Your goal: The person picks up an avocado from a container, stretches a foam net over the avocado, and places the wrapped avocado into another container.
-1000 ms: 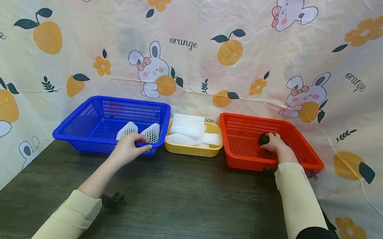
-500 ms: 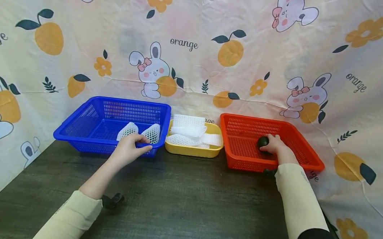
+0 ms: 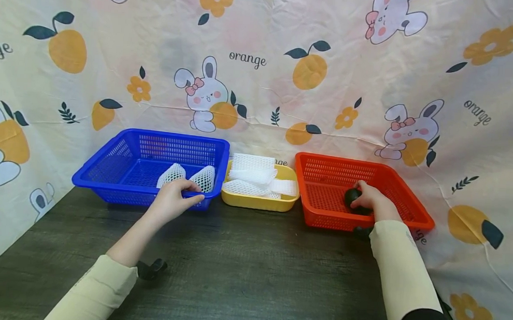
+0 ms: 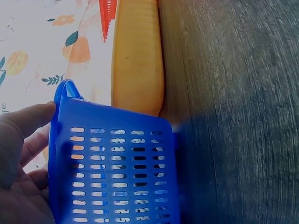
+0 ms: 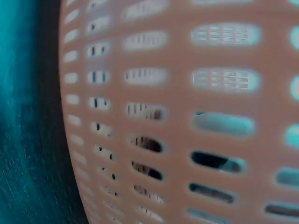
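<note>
- The dark green fruit (image 3: 351,196) sits low inside the red basket (image 3: 329,219), which stands by the far edge of the surface (image 3: 251,266), near its far right corner.
- The right hand (image 3: 373,200) reaches over the near side of that basket. Its grip pinches the fruit, with finger and thumb bent round it; its own wrist view shows only the basket wall.
- A dark lump (image 3: 361,210) shows just under this hand. I cannot tell if it is one more fruit.
- The fruit looks round and smooth, so I think it is firm, not very heavy, and a bit slippery. The best hold is likely round its fat middle, thumb on one side and fingers on the other. A hard squeeze could bruise it.
- The left hand (image 3: 174,197) pinches the rim of the blue basket (image 3: 103,186), near the far left of the surface. The rim looks stiff, so it is a good place to hold.
- Two net-wrapped lumps (image 3: 203,179) lie inside that basket.
- Between the baskets, the yellow tub (image 3: 254,202) holds white nets (image 3: 250,175). They look light, soft and easy to squash.
</note>
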